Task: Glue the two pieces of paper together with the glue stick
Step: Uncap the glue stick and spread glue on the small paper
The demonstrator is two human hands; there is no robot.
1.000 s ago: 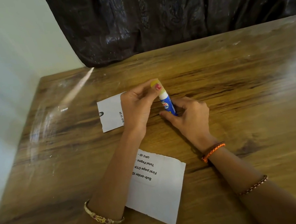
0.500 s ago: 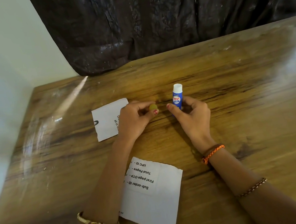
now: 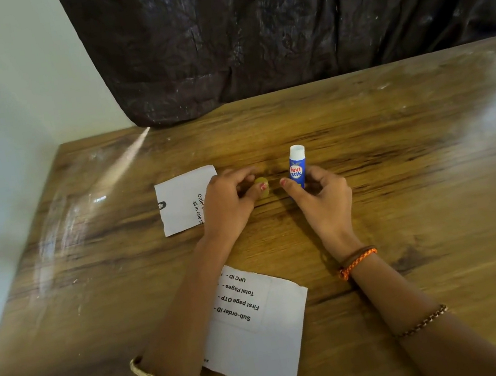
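The right hand [image 3: 323, 202] holds the glue stick [image 3: 297, 166] standing up on the table [image 3: 398, 165]. Its fingers and thumb curl around the blue bottom part, so its grip is closed tight on the stick. The white top pokes up above the fingers with no cap on it.

The left hand [image 3: 226, 204] is just beside it — the two hands are near but not touching. This hand pinches the yellow cap [image 3: 262, 187] between thumb and fingers, low by the table top. So its grip is closed on the cap.

The small paper [image 3: 182, 199] lies flat on the table under the back of the left hand, which hides part of it. The big paper [image 3: 261, 330] lies closer to the person, between the two arms — the left arm covers one edge. It has black words on it. Both papers are well apart from each other.

A dark curtain [image 3: 280, 22] hangs behind the table.
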